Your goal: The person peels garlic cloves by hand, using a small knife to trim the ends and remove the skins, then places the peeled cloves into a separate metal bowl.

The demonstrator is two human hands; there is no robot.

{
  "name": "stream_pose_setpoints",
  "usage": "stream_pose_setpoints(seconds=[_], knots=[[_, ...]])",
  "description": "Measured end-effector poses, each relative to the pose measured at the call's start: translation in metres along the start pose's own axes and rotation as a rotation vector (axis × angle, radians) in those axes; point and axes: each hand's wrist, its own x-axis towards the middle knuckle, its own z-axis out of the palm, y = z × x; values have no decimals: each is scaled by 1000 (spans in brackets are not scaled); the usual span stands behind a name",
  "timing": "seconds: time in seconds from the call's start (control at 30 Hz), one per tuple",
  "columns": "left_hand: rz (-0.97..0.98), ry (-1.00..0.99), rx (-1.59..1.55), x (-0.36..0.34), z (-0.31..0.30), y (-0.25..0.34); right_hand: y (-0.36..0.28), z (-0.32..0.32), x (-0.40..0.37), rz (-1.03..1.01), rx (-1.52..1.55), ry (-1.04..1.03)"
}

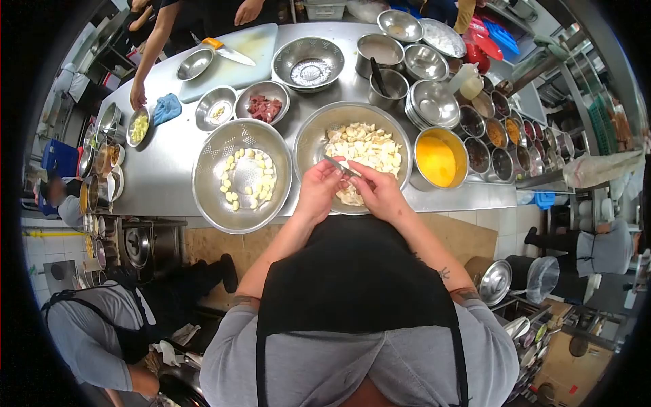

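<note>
My left hand [321, 186] and my right hand [377, 192] meet over a perforated metal bowl [308, 139] of garlic cloves [366, 146]. A small knife [337, 164] lies slanted between them, its handle end toward my right fingers, which are closed on it. My left fingers are pinched around a pale garlic clove, largely hidden by the fingers. Left of this bowl stands a colander [203, 166] with peeled cloves [249, 178] scattered on its bottom.
A pot of yellow liquid [437, 161] is close on the right, beside stacked bowls [435, 103] and sauce containers [498, 132]. Behind are a bowl of red meat [264, 107], an empty colander [308, 62] and a large knife [234, 54] on a cutting board. A co-worker's hand [137, 95] touches a bowl at left.
</note>
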Motion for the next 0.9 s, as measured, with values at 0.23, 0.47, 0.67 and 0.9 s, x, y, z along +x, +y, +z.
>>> stream_pose_setpoints(seconds=[0.23,0.47,0.67,0.9], knots=[[32,-10,82,5,-4,-5,3,-2,1,-5,-26,-8],[61,-29,112,5,3,-3,6,-3,2,-41,-1,21],[44,-64,124,5,-2,-6,16,-4,2,-52,70,4],[-28,-85,69,4,-5,1,19,-6,3,147,333,-74]])
